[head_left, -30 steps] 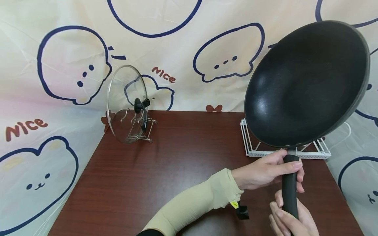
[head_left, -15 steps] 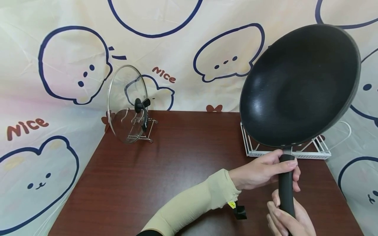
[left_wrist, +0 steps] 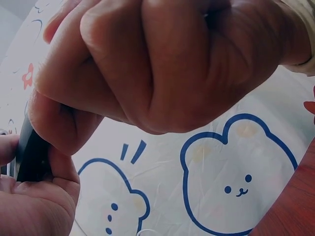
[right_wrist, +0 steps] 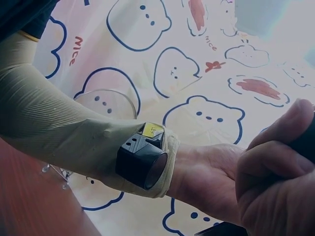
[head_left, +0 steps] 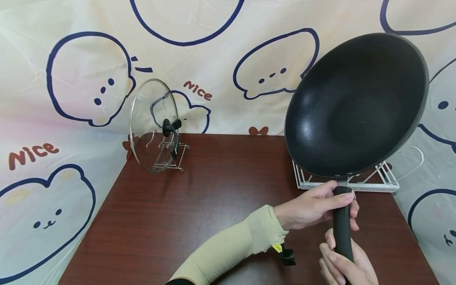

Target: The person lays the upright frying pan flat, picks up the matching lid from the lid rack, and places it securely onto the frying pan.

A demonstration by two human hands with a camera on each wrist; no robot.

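Note:
A black wok (head_left: 356, 107) is held up on the right in the head view, tilted so its dark inside faces me. My left hand (head_left: 317, 208) grips the top of its black handle (head_left: 342, 221), close to the pan. Lower down, my right hand (head_left: 349, 265) has its fingers curled round the handle's end. In the left wrist view, the left hand's bent fingers (left_wrist: 162, 64) fill the top, with the right hand (left_wrist: 39, 206) below. The right wrist view catches the right hand (right_wrist: 275, 182) at its edge; most of the wok is out of that frame.
On the back left of the brown table (head_left: 213, 190), a glass lid (head_left: 153, 118) with a black knob stands upright in a small wire rack (head_left: 181, 158). Behind the wok sits a white rack (head_left: 388, 186), partly hidden. A patterned cloth (head_left: 213, 71) hangs at the back and sides.
The wok has shifted left and slightly down, both hands moving left with it on the handle. The lid and both racks have stayed put.

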